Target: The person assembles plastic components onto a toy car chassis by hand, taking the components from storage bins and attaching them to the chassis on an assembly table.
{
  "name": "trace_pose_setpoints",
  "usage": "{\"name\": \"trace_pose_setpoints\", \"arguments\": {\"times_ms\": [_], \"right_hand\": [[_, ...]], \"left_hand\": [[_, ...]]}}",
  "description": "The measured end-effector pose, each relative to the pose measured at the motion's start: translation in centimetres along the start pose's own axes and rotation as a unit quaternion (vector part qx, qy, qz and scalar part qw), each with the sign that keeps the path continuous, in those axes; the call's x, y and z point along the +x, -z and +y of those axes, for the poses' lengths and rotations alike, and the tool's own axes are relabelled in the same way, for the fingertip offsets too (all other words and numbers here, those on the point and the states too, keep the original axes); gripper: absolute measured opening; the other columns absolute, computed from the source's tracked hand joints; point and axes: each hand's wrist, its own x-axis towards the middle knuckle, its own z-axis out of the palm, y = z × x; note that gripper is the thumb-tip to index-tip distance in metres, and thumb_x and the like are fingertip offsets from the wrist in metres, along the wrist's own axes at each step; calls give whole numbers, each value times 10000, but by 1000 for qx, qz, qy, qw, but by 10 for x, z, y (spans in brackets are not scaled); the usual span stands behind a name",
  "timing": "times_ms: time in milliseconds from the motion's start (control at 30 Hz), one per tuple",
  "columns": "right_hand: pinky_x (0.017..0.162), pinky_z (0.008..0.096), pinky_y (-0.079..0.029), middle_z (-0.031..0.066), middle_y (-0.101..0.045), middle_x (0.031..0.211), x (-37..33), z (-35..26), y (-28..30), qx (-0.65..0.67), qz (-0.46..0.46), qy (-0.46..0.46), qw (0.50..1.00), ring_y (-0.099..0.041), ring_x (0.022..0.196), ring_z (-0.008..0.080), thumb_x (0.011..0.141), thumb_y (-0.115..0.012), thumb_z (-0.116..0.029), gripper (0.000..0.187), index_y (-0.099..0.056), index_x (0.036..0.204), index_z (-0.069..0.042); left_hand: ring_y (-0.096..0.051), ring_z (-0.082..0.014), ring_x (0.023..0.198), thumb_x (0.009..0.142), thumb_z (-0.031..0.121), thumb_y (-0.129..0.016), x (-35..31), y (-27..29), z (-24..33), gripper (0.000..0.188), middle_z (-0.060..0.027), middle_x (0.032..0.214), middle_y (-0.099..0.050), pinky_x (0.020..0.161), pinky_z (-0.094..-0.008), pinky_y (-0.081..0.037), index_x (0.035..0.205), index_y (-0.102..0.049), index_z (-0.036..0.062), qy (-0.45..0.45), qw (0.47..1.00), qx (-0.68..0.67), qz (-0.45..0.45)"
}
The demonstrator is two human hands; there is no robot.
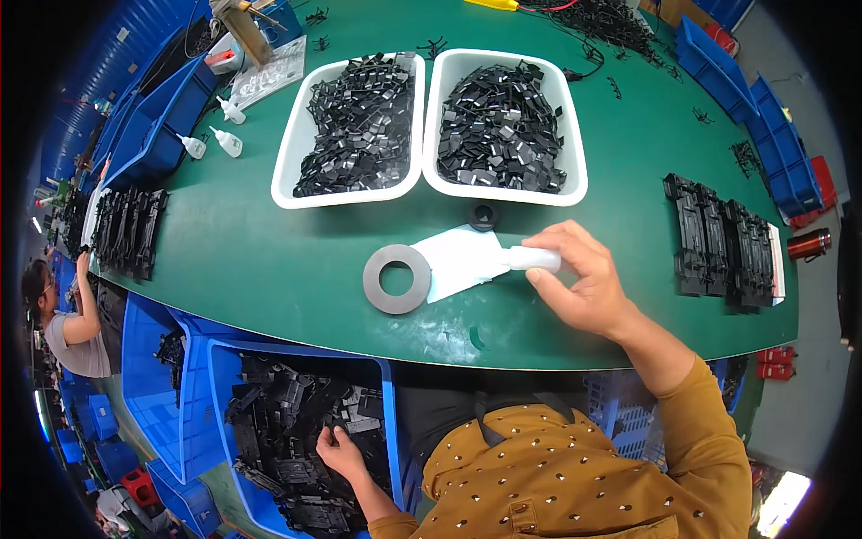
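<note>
My right hand (pixel 584 278) is closed round a small white squeeze bottle (pixel 536 260), held on its side with its narrow end toward the left. That end is over a white sheet of paper (pixel 460 260) on the green table. Down to the left, my left hand (pixel 343 454) is in a blue bin (pixel 305 345) of black plastic parts (pixel 301 422). Its fingers are slightly bent and apart, touching or just above the parts; I see nothing held. A flat dark grey ring (pixel 378 292) overlaps the paper's left edge. A smaller black ring (pixel 483 217) sits at its top edge.
Two white tubs (pixel 582 180) of small black pieces stand behind the paper. Rows of black parts lie at the right (pixel 718 238) and left (pixel 130 229) table edges. Several white bottles (pixel 226 142) are at the back left. Another person (pixel 76 328) works at the far left.
</note>
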Motion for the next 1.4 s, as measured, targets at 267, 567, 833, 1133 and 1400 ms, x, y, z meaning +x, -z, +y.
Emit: {"name": "trace_pose_setpoints", "arguments": {"times_ms": [267,567,833,1133,1400], "right_hand": [[525,291,-476,114,-571,876,13,-3,-19,-51,-25,1,998,-572,650,189,758,-662,-18,225,-608,972,21],[552,339,-485,150,-553,846,17,0,-29,-64,-21,8,998,-577,680,261,745,-637,-8,216,-582,948,44],[570,350,-476,151,-542,839,19,0,-30,-83,-31,27,996,-563,674,269,749,-618,-8,192,-582,930,43],[575,348,-473,144,-547,837,21,-1,-31,-82,-26,43,995,-562,679,267,740,-615,-7,194,-586,928,35],[574,340,-476,142,-547,838,20,0,-31,-80,-22,32,996,-562,681,258,743,-625,-17,200,-590,933,35]], "left_hand": [[-552,-341,1004,788,129,-700,-6,-13,-23,306,-196,1058,-582,905,-404,-435,1022,-620,-53,-5,995,95,-10],[-540,-354,1010,759,123,-711,-6,-17,-22,293,-198,1044,-592,916,-421,-421,998,-637,-30,-14,994,107,-14],[-542,-357,1006,759,127,-713,-6,-17,-24,301,-200,1039,-593,911,-423,-423,1001,-634,-35,-19,994,109,-11],[-540,-354,1004,760,128,-717,-6,-17,-22,305,-199,1041,-590,894,-425,-429,1003,-635,-37,-17,994,103,-12],[-536,-351,1006,757,131,-723,-5,-18,-25,310,-194,1051,-587,889,-423,-428,1006,-635,-31,-5,995,102,-7]]}}
